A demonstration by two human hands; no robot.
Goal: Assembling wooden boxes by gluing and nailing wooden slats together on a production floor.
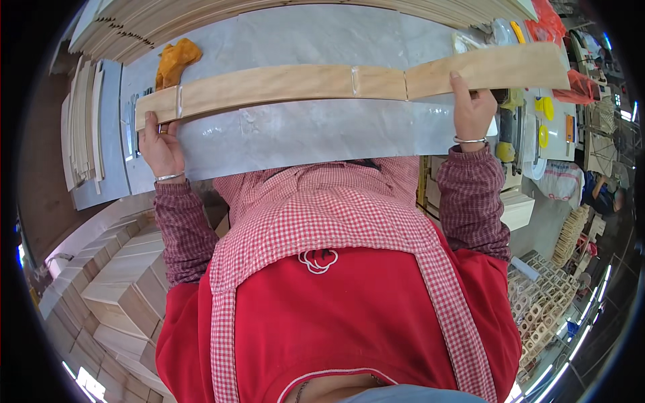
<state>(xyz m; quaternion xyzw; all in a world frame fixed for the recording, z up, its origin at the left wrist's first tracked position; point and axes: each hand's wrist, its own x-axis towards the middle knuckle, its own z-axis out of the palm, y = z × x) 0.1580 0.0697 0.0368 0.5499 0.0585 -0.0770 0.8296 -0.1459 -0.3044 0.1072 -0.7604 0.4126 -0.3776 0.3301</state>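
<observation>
A long, thin wooden strip [269, 84] spans the space above the grey table [316, 134]. Cross grooves divide it into sections; two show whitish lines, perhaps glue, and a dark line crosses it nearer the right. My left hand [162, 151] grips the strip's left end, thumb on the upper face and fingers underneath. Toward the right end, my right hand [474, 114] pinches the lower edge, with the thumb on top and the other fingers partly hidden below. The right section tilts upward compared with the rest.
Behind the table lie stacked wooden boards [154, 30]. An orange cloth [178, 60] rests beyond the strip's left end. More strips [84, 127] stand at left, wooden boxes [124, 302] below them. Yellow tape rolls [547, 107] and a white sack [561, 183] are at right; another person [598, 195] is farther off.
</observation>
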